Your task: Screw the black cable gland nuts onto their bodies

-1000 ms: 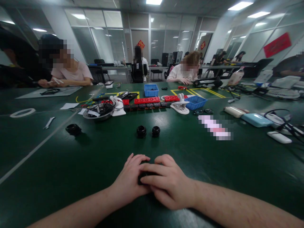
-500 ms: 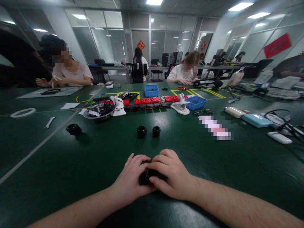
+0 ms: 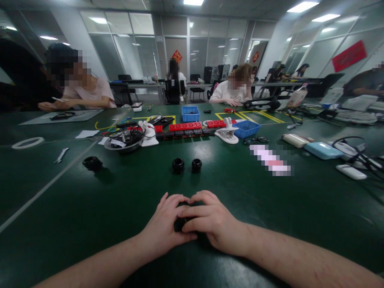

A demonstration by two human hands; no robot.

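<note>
Close in front of me, a black cable gland (image 3: 180, 224) is mostly hidden between my two hands. My left hand (image 3: 165, 222) is wrapped round it from the left, with the thumb along the near side. From the right, my right hand (image 3: 211, 222) reaches over with its fingers bent across the gland's top and front; its thumb is out of sight. The fingertips of both hands meet at the far side. Beyond them stand two similar hollow black fittings, a wider one (image 3: 178, 165) and a smaller one (image 3: 196, 165). Another black fitting (image 3: 93, 163) lies tilted at the left.
Across the green table (image 3: 144, 176) run red power strips (image 3: 184, 127), a bowl of cables (image 3: 124, 143), white clips (image 3: 227, 134) and blue bins (image 3: 191, 114). A wrench (image 3: 61, 155) and a tape ring (image 3: 28, 143) lie left. Right are a light-blue case (image 3: 323, 150) and cords. People sit opposite.
My right hand's fingers have shifted left over the gland, covering its opening, and its thumb has gone from view. My left hand keeps its hold. The view has moved slightly.
</note>
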